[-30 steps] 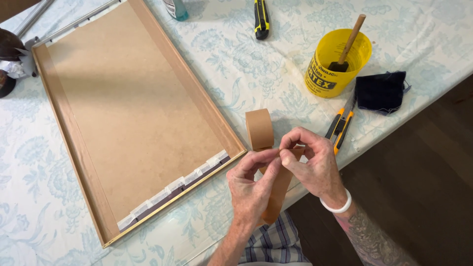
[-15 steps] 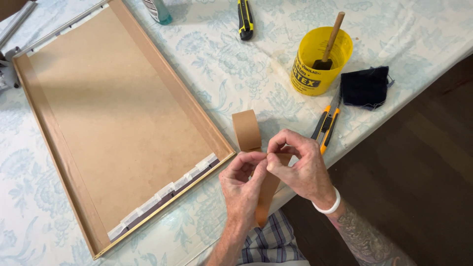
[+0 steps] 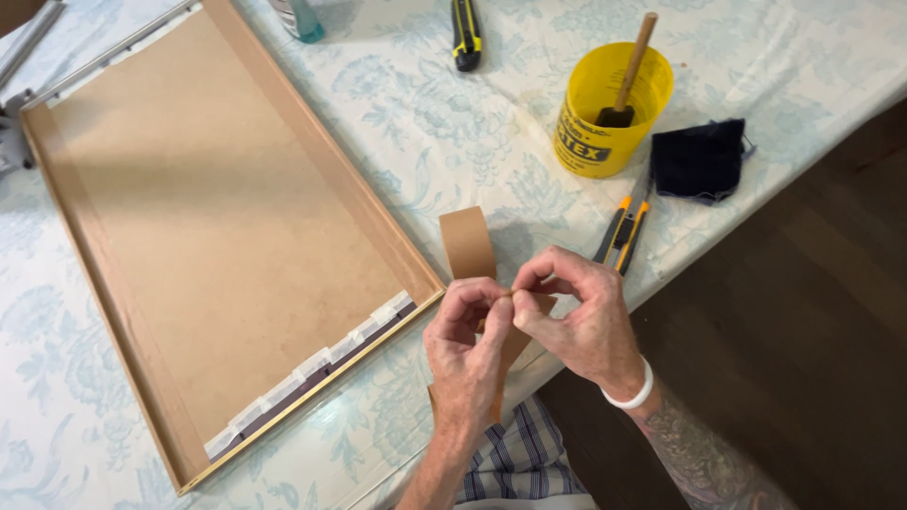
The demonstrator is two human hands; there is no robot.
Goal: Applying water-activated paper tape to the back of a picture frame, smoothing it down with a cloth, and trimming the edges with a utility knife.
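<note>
Two bare hands are meeting just above the near edge of the table point(image 3: 113, 434), both pinching the same strip of brown paper tape point(image 3: 469, 244). The left hand point(image 3: 465, 351) is curling its fingers in and gripping the tape between thumb and forefinger, and the right hand point(image 3: 578, 319) is doing likewise from the right side, its fingertips touching those of the left. The tape is rising from the pinch toward the far side as a short upright flap, while its lower length is hanging down behind the left hand toward the person's lap. A white wristband point(image 3: 631, 393) is circling the right wrist. Just to the left of the hands, a large picture frame point(image 3: 331, 165) is lying face down, showing its brown backing board point(image 3: 208, 236), with a row of small pale tape pieces point(image 3: 312, 364) running along its near edge. To the far right, a yellow tub point(image 3: 605, 118) is holding a wooden-handled brush point(image 3: 631, 66), and a dark cloth point(image 3: 701, 159) is lying beside it. A pair of orange-handled pliers point(image 3: 622, 229) is resting near the right hand, and a yellow-and-black utility knife point(image 3: 465, 33) is lying at the far edge.
</note>
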